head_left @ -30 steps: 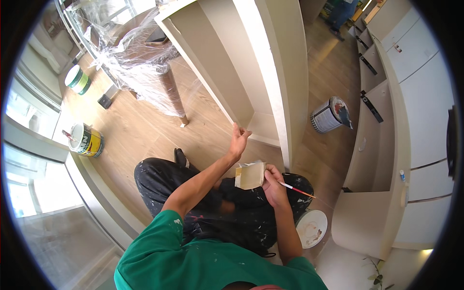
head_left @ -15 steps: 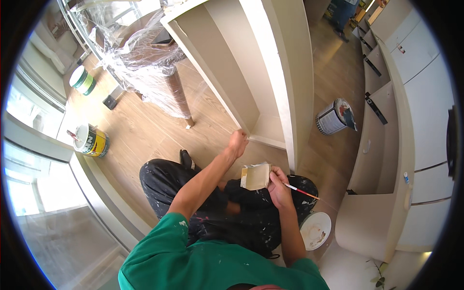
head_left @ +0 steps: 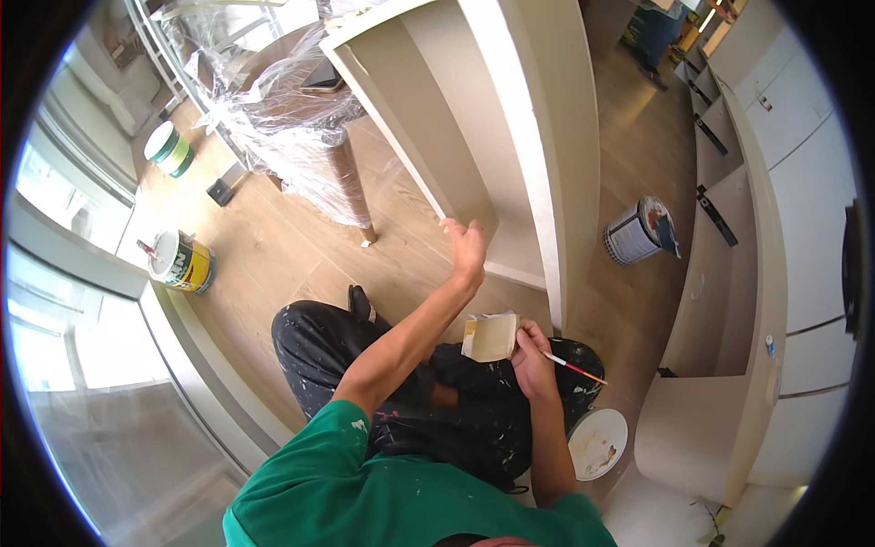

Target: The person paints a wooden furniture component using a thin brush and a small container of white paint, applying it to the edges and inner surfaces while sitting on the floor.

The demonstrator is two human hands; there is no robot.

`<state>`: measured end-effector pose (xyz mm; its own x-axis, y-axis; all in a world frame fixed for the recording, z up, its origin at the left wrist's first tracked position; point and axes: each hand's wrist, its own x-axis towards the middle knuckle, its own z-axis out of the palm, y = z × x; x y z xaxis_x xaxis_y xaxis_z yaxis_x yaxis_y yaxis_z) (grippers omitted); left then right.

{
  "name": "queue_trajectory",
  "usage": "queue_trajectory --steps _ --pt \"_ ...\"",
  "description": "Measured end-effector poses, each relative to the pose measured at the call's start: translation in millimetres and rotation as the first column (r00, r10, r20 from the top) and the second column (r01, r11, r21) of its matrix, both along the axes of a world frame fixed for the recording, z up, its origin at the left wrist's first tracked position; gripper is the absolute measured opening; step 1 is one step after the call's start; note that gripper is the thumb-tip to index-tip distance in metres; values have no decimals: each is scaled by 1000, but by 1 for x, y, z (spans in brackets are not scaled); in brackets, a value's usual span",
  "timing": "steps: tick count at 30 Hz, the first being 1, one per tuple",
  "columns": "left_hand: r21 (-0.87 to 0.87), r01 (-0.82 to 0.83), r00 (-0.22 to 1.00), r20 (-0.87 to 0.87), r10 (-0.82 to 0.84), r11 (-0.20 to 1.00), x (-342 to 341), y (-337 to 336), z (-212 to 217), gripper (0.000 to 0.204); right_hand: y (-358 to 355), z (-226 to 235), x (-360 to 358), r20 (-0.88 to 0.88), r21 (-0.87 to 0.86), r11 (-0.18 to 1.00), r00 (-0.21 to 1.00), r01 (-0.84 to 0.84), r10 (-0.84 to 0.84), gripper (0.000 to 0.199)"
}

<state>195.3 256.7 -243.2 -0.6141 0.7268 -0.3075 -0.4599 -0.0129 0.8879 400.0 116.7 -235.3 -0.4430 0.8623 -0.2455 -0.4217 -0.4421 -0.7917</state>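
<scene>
My left hand [head_left: 468,248] is raised at the lower end of a cream, open-fronted cabinet frame [head_left: 437,109], by its narrow edge. Its fingers are spread apart and I see nothing in them; whether they touch the edge I cannot tell. Over my lap, my right hand [head_left: 532,366] is closed on the side of a small, shallow square tray [head_left: 493,337], pale inside. The same hand also grips a thin paintbrush [head_left: 572,367] with a white and red handle, pointing out to the right.
A white lid [head_left: 597,445] with paint smears lies by my right knee. A paint can [head_left: 635,230] stands right of the cabinet. Two paint buckets [head_left: 182,262] [head_left: 169,150] are at the left, near a plastic-wrapped table [head_left: 301,118]. Shelving [head_left: 720,301] lines the right; a person [head_left: 654,41] stands far back.
My left hand has lifted a little from the cabinet's lower edge, and its bunched fingers have spread. My right hand keeps the tray and brush. The whole view has shifted slightly.
</scene>
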Motion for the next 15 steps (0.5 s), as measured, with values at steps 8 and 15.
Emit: queue_trajectory --steps 8,15 --pt "28 -14 977 -215 19 1000 3 -5 24 88 1 -1 2 -13 30 1000 1000 2 -1 17" --pt "111 -61 955 -281 90 992 -12 -8 55 88 0 0 -1 -15 39 999 1000 -1 1 18"
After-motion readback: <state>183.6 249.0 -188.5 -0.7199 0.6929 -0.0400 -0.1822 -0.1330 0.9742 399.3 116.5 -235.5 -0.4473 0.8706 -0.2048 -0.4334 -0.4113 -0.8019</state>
